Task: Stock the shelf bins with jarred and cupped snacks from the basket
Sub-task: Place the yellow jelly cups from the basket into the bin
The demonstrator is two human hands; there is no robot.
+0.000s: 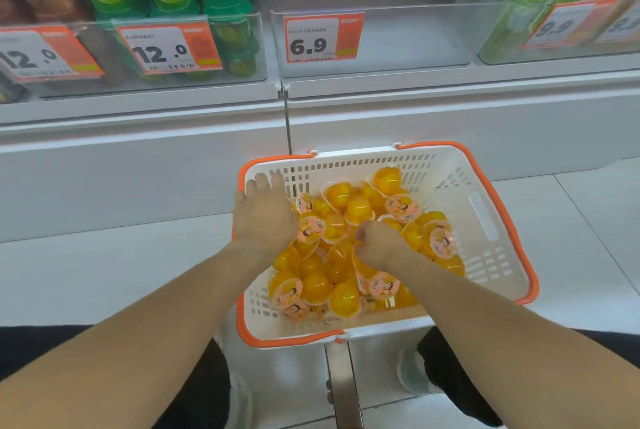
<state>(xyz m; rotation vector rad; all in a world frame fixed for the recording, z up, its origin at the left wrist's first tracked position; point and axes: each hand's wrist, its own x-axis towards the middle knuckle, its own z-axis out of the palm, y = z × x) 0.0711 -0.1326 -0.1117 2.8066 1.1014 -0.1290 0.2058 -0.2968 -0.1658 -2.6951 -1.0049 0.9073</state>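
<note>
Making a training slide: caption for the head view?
Both hands reach into a white basket of orange jelly cups below an empty bin.

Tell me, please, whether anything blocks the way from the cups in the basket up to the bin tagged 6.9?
Nothing visible does: the clear bin tagged 6.9 looks empty above the orange cups in the basket.

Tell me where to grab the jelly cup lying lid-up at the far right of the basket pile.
Pinch the jelly cup across its lid rim, coming from above: the flat lid faces up and neighbouring cups crowd its body. The right hand is nearest.
</note>
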